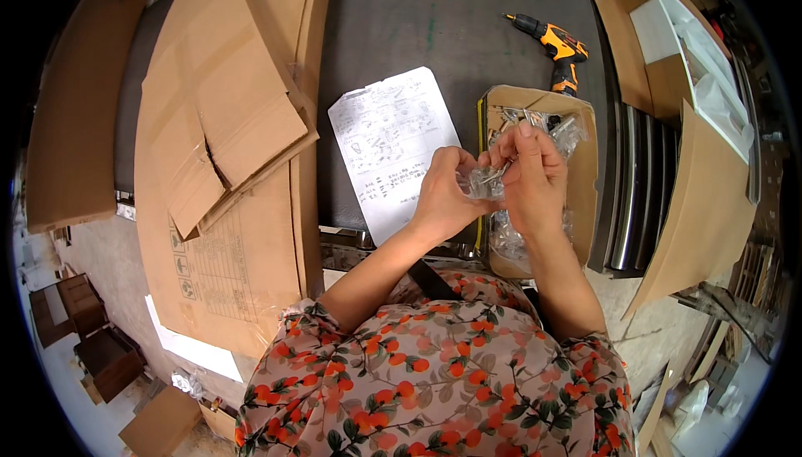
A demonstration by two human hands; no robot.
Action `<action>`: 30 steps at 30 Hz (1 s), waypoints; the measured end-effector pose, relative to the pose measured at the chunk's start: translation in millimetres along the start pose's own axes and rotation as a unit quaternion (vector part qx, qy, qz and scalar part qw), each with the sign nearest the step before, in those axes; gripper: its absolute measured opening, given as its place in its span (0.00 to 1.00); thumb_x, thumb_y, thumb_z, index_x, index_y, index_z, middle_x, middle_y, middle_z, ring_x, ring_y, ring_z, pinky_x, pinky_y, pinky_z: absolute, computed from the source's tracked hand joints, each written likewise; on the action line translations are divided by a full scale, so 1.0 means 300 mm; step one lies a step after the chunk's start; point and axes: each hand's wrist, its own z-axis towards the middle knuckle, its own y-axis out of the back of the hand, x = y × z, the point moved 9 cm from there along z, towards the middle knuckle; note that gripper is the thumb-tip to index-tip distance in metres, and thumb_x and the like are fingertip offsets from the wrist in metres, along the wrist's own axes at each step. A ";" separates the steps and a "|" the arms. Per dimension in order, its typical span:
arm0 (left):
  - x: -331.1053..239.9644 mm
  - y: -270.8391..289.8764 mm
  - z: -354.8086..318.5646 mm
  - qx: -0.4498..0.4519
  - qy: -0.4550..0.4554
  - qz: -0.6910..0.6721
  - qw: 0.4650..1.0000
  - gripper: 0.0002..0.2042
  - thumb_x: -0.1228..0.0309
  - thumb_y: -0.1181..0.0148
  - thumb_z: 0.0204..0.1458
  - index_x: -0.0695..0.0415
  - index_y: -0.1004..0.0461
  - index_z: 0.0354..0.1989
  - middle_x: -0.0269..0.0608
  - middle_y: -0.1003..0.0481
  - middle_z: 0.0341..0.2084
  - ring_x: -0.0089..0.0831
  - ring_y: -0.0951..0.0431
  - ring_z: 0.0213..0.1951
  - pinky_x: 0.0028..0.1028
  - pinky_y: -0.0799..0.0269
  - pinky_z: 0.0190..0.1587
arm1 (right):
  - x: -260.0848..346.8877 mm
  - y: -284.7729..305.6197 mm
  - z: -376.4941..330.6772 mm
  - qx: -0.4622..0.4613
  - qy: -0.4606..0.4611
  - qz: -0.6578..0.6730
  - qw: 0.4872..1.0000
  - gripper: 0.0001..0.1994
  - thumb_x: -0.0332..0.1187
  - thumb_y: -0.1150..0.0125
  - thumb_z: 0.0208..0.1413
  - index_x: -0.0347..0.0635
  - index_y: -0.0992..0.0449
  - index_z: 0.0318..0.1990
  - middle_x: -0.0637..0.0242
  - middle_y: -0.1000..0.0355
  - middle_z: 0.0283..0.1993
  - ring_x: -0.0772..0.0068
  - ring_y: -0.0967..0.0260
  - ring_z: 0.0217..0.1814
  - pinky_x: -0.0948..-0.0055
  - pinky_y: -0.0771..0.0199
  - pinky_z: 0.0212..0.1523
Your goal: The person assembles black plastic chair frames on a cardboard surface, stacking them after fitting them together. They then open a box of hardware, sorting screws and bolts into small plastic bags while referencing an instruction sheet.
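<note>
Head view: gripping bag [484, 182] in left hand [445, 195], over box [586, 206] edge, probably to catch spills; with right hand [535, 181] just beside, cannot tell hold; with paper [401, 139] alongside, likely for reading.

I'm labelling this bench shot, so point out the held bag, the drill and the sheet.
Held bag [485, 181]: head view, on its crinkled clear plastic.
Drill [561, 43]: head view, on its orange body.
Sheet [396, 153]: head view, near the middle of its face.
</note>
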 end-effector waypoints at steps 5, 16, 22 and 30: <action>0.007 -0.009 -0.003 -0.005 -0.009 -0.061 0.998 0.26 0.69 0.24 0.25 0.61 0.36 0.32 0.41 0.33 0.30 0.32 0.30 0.33 0.28 0.32 0.35 | 0.013 -0.010 0.000 0.028 -0.013 0.008 0.999 0.14 0.39 0.50 0.61 0.35 0.28 0.34 0.70 0.33 0.27 0.80 0.36 0.29 0.80 0.35 0.33; -0.014 0.007 0.000 0.000 0.010 -0.118 0.993 0.25 0.70 0.26 0.26 0.60 0.36 0.33 0.38 0.33 0.29 0.28 0.32 0.33 0.27 0.33 0.37 | 0.052 -0.066 -0.024 0.076 0.020 -0.062 0.995 0.17 0.40 0.58 0.64 0.32 0.30 0.39 0.65 0.31 0.34 0.76 0.35 0.38 0.75 0.35 0.47; 0.002 0.001 -0.002 -0.014 -0.014 -0.118 0.993 0.28 0.68 0.25 0.25 0.60 0.36 0.35 0.40 0.32 0.31 0.30 0.31 0.36 0.27 0.33 0.39 | 0.046 -0.077 -0.031 0.095 -0.001 -0.021 0.995 0.17 0.40 0.59 0.64 0.33 0.30 0.39 0.63 0.31 0.35 0.73 0.34 0.39 0.72 0.34 0.46; 0.107 0.030 -0.012 0.048 0.084 -0.348 0.933 0.22 0.80 0.31 0.35 0.58 0.31 0.40 0.38 0.31 0.40 0.26 0.26 0.35 0.24 0.27 0.32 | 0.258 0.179 0.032 -0.019 0.120 0.024 0.992 0.15 0.39 0.60 0.64 0.35 0.30 0.38 0.63 0.30 0.34 0.73 0.33 0.37 0.73 0.32 0.42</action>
